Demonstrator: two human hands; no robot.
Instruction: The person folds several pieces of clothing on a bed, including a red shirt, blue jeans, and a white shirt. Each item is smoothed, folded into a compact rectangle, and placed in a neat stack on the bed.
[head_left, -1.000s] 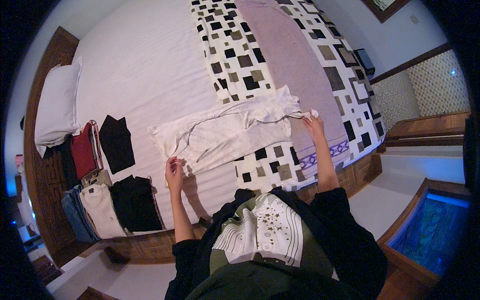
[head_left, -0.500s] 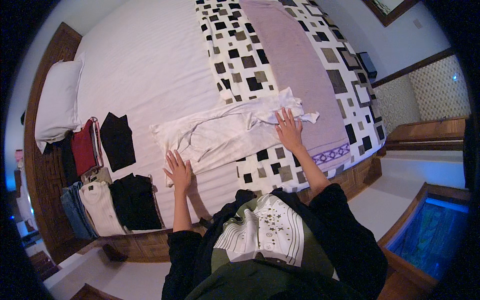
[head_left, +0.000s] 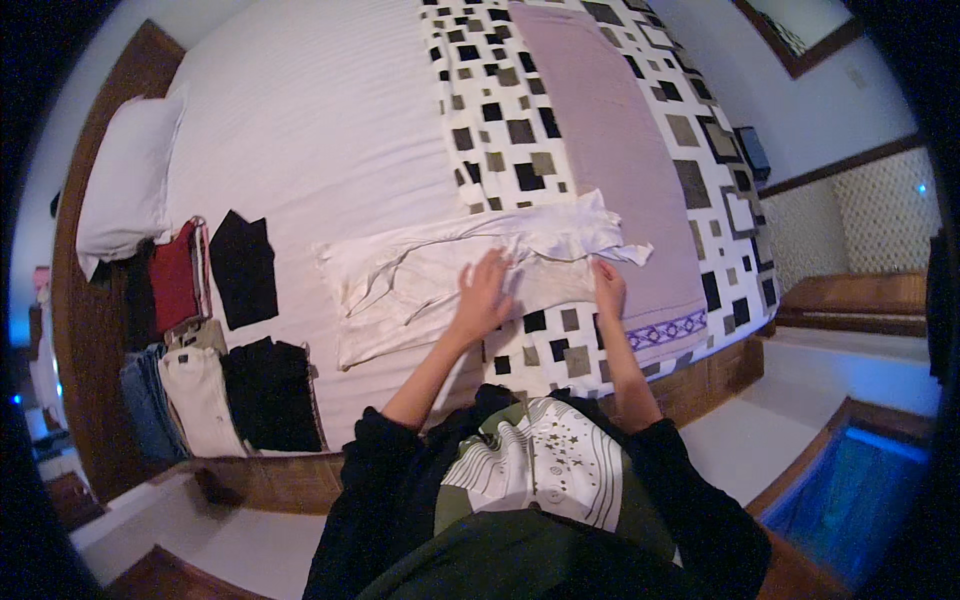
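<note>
A wrinkled white cloth garment (head_left: 385, 285) lies stretched in a long strip across the bed, its bunched right end reaching onto the lilac towel (head_left: 625, 150). Whether it is a shirt I cannot tell. Over its lower middle is my left hand (head_left: 487, 297), fingers apart, resting on or just above the fabric. My right hand (head_left: 609, 288) is closed at the garment's lower right corner, fingertips pinching the edge there. Small creases run along the cloth toward its right end.
Folded clothes line the bed's left side: black garments (head_left: 268, 395), a cream top (head_left: 203, 400), jeans (head_left: 150, 402) and a red piece (head_left: 173, 280). Beyond them lie a white pillow (head_left: 125, 185) and wooden headboard (head_left: 75, 260). A squared-pattern blanket (head_left: 518, 130) covers the right part.
My left hand has moved right from the garment's left end to its middle. My right hand went from lying flat to pinching the lower right corner. The view has shifted slightly.
</note>
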